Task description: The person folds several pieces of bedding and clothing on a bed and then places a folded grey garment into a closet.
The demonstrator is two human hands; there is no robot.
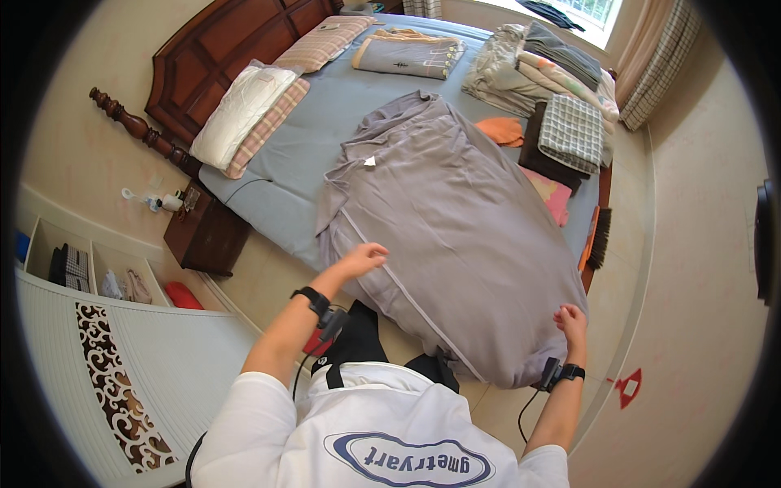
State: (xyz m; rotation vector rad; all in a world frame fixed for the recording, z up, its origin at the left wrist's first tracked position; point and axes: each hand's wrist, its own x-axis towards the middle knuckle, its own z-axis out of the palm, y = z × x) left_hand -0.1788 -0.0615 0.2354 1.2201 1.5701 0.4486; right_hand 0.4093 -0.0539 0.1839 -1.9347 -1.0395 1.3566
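A large grey fitted sheet or cover [451, 226] lies spread over the bed's blue sheet [293, 140], hanging over the near edge towards the floor. A pale seam runs along its left side, and a small white tag shows near its upper left. My left hand [364, 259] is over the cover's left edge by the seam, fingers loosely curled; whether it pinches cloth is unclear. My right hand [569, 318] is at the cover's lower right edge with bent fingers, and its grip cannot be made out. Both wrists wear black straps with small devices.
Pillows [247, 116] lie by the wooden headboard [207, 55]. Folded bedding [409, 53], a checked folded cloth [572, 133], an orange cloth [501, 131] and a pink cloth [549, 192] lie on the bed. A brush [598, 238] stands at the right edge, a nightstand [204, 229] at left.
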